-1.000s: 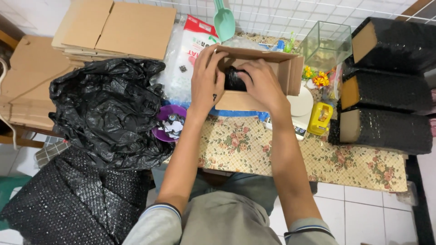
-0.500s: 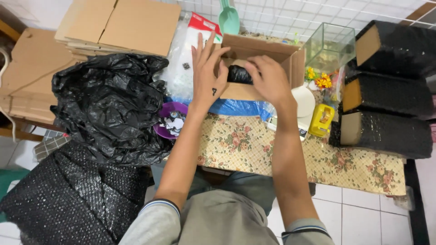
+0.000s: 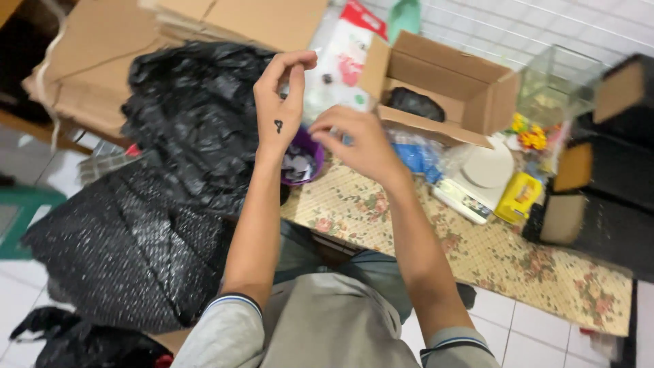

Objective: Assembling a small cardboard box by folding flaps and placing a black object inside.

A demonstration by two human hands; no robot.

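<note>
My left hand (image 3: 281, 102) is raised above the table edge, fingers loosely curled with the thumb meeting the forefinger, and I see nothing in it. My right hand (image 3: 359, 140) hangs just beside it, fingers bent downward and half closed; motion blur keeps me from telling whether the fingertips pinch something small, though it looks empty. Both hands are clear of the open cardboard box (image 3: 443, 85), which sits up and to the right of them on the floral mat (image 3: 490, 255), flaps spread, with a black wrapped bundle (image 3: 415, 103) lying inside against its near wall. Under my left wrist a small purple bowl (image 3: 304, 158) holds pale scraps. A crumpled black plastic bag (image 3: 194, 116) spreads to the left, over a sheet of black bubble wrap (image 3: 129, 252). Flattened cardboard sheets (image 3: 170, 41) are stacked behind it. Right of the box I see a white kitchen scale (image 3: 477, 180), a yellow packet (image 3: 518, 197) and a small glass tank (image 3: 558, 85).
</note>
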